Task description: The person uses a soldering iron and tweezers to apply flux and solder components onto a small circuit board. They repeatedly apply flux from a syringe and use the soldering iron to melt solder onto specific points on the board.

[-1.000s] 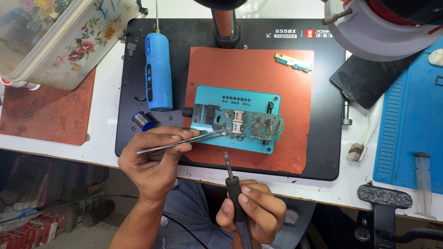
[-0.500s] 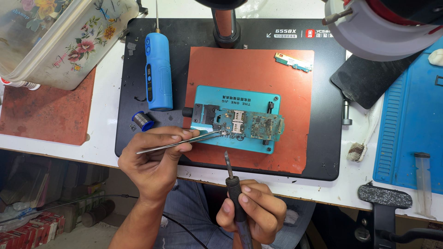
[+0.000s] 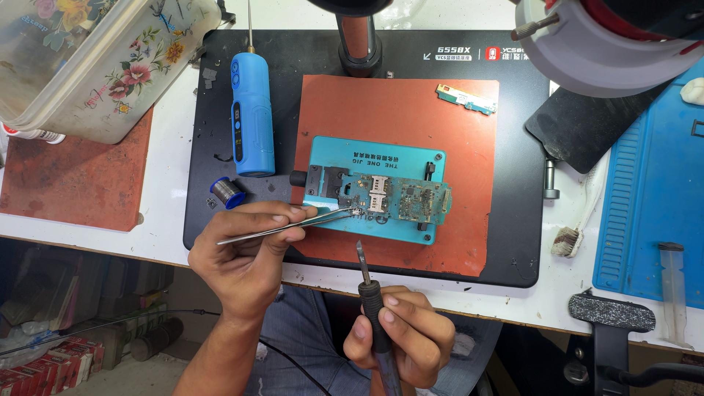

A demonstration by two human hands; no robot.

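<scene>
White bench (image 3: 172, 158) carries everything. Black work mat (image 3: 513, 220) sits in the middle, with an orange silicone pad (image 3: 411, 117) on top of it. Blue ribbed mat (image 3: 653, 183) at the right edge, rust-coloured mat (image 3: 70, 180) at the left. Clear floral plastic box (image 3: 95, 59) at top left, overlapping the rust mat. White round magnifier lamp head (image 3: 587, 51) hangs at top right.

Teal board-holding jig (image 3: 352, 158) lies on the orange pad, and a phone circuit board (image 3: 400, 199) is clamped in it. Blue electric screwdriver (image 3: 251, 117) lies upright on the black mat, left of the pad. Solder wire spool (image 3: 227, 192) just below it.

Left hand (image 3: 246, 257) is pinched shut on metal tweezers (image 3: 286, 227), thumb and forefinger squeezing the shaft; the tips rest at the left edge of the circuit board. Right hand (image 3: 403, 334) is wrapped around a soldering iron (image 3: 369, 293), held near the bench's front edge with the tip pointing up toward the jig, clear of the board, not touching it.

Small green flex board (image 3: 466, 99) at the pad's top right corner. White brush (image 3: 576, 231) on the bench, right of the black mat. Clear syringe (image 3: 671, 286) on the blue mat. Black padded chair armrest (image 3: 612, 312) at bottom right.
</scene>
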